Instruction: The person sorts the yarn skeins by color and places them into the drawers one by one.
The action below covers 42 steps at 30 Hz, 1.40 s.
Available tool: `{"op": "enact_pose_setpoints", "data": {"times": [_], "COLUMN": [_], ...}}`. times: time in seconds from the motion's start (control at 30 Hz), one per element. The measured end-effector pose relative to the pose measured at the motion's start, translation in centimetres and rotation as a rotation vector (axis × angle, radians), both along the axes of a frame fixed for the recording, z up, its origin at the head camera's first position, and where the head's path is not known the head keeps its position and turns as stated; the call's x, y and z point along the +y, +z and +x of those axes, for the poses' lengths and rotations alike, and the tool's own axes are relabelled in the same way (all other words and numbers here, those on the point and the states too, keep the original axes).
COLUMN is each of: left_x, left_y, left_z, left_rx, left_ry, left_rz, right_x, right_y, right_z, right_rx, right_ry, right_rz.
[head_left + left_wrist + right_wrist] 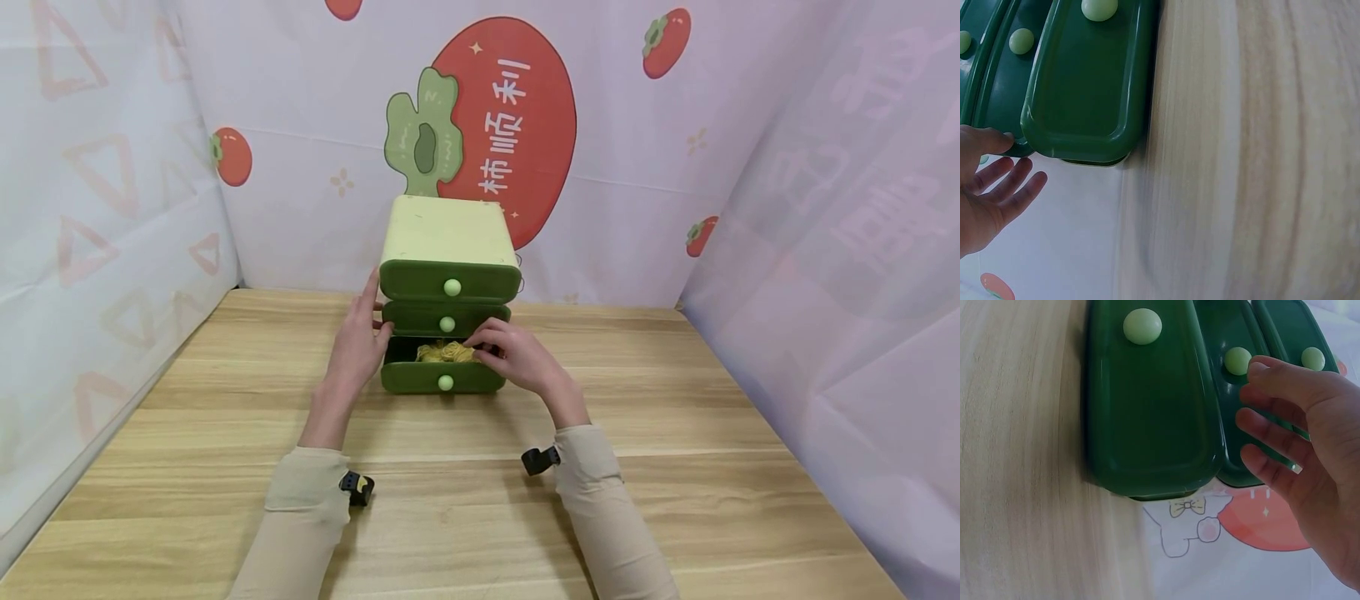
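Note:
A small three-drawer cabinet [448,229] with a cream top and green fronts stands on the table. Its bottom drawer [408,379] is pulled out and holds a yellow, stringy bundle [455,352]. At the cabinet's left side is my left hand [354,340]; its thumb touches the left end of the middle drawer [1013,81], and the other fingers are spread behind. My right hand [525,358] hovers over the right part of the bottom drawer, fingertips close to the bundle. In the right wrist view its fingers are loosely bent, with nothing visible between them.
The cabinet rests on a wood-grain table [450,500] near a white back cloth [300,225] printed with red persimmons. White cloth walls stand at left and right. Each sleeve has a black device [540,460] at the wrist.

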State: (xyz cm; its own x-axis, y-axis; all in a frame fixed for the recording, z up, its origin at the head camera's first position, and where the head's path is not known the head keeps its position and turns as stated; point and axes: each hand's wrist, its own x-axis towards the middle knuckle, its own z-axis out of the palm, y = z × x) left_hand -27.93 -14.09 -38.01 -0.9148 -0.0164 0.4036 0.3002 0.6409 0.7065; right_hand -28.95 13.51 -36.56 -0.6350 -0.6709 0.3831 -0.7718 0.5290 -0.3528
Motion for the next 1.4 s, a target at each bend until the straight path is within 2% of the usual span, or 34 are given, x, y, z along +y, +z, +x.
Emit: {"op": "enact_pose_setpoints", "data": {"times": [0.1,0.4,0.63,0.97,1.17,1.4], "left_x": [0.0,0.0,0.0,0.0,0.0,0.0], "left_y": [0.0,0.0,0.1,0.1,0.2,0.2], "left_z": [0.0,0.1,0.1,0.1,0.1,0.2], "left_rx": [-0.004,-0.01,-0.017,-0.01,-0.015,-0.008], "left_ry": [-0.003,-0.004,-0.003,-0.007,-0.007,-0.006], "left_rz": [0.0,0.005,0.0,0.002,0.005,0.003], "right_x": [-0.2,-0.8,-0.7,-1.4,-2.5,-3.4], "right_y": [0.0,-0.4,-0.1,-0.1,-0.6,-1.5], "right_z": [0.1,0.0,0.3,0.6,0.7,0.9], "right_rx": [-0.016,-0.08,-0.094,-0.006,-0.069,-0.172], "right_ry": [-0.002,-0.014,-0.038,0.064,0.099,0.085], "right_rz": [0.025,0.19,0.18,0.134,0.175,0.259]}}
